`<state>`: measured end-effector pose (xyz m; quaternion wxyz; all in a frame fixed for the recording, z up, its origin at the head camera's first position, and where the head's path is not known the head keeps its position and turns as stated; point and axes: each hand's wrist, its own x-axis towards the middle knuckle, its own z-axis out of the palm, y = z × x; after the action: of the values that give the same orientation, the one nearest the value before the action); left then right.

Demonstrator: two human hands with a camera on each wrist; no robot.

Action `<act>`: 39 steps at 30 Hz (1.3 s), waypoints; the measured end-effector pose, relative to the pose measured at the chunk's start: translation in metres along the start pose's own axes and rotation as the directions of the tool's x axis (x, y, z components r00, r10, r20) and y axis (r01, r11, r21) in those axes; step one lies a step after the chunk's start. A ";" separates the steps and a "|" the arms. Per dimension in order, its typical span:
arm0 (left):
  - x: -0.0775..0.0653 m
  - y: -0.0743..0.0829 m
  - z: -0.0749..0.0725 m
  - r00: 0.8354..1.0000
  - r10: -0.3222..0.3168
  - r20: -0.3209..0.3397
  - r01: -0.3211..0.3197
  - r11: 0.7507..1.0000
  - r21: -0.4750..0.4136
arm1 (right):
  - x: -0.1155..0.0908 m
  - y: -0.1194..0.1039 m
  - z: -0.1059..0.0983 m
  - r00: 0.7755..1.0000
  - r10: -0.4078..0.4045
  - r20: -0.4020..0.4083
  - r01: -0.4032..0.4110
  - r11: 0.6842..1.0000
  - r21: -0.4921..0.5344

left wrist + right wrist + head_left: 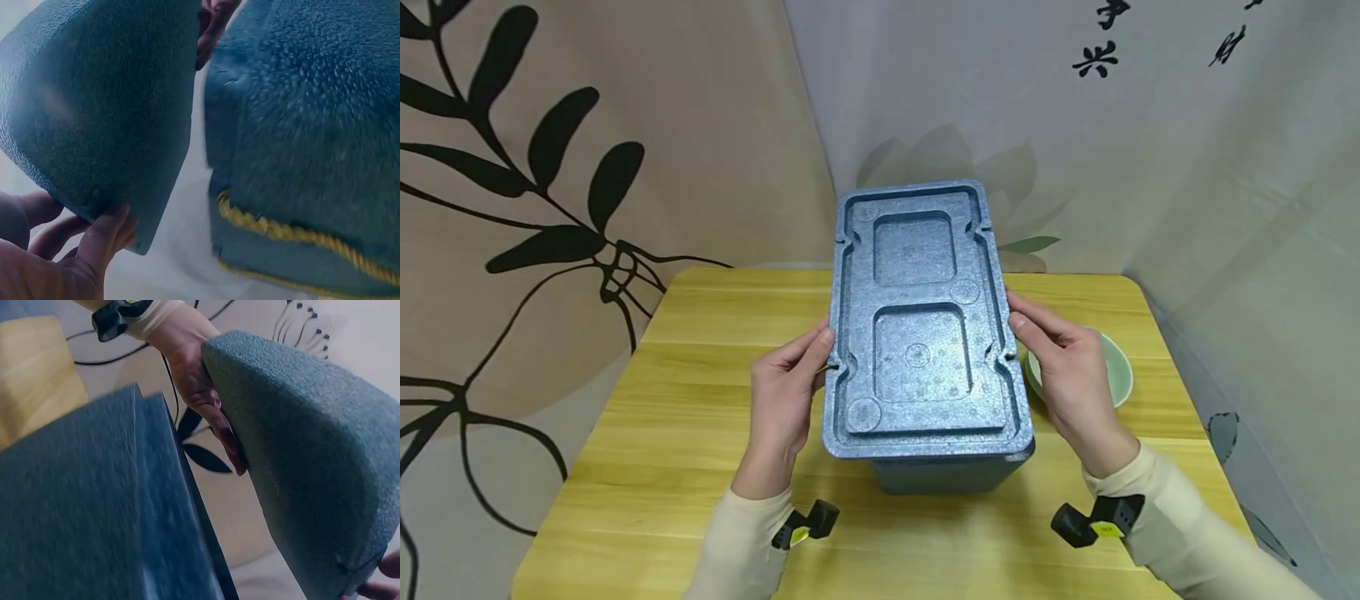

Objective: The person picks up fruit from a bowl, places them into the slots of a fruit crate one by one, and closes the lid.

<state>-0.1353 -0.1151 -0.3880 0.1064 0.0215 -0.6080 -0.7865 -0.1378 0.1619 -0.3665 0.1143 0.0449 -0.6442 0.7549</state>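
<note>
Both hands hold a blue-grey foam lid [917,333] by its long sides, above a foam box [951,477] of the same colour. My left hand [778,400] grips the left edge, thumb on top. My right hand [1067,367] grips the right edge. In the left wrist view a gap separates the tilted lid [106,119] from the box [312,137], and a yellow twisted rope [294,234] runs along the box's side. In the right wrist view the lid [294,444] is also apart from the box [69,500]. The box's inside is hidden.
A pale green bowl [1120,375] stands on the wooden table [700,467], partly behind my right hand. A green leaf [1030,244] shows behind the lid at the table's back edge. Printed curtains [715,150] hang behind and at the sides.
</note>
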 end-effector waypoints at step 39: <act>0.028 0.010 0.017 0.978 0.041 0.203 -0.094 0.961 0.260 | 0.027 -0.001 -0.021 1.000 -0.013 -0.018 0.014 0.999 0.040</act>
<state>-0.1637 -0.1068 -0.3715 0.0691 -0.0624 -0.7166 -0.6913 -0.1624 0.1860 -0.3634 0.1240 0.0450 -0.6274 0.7674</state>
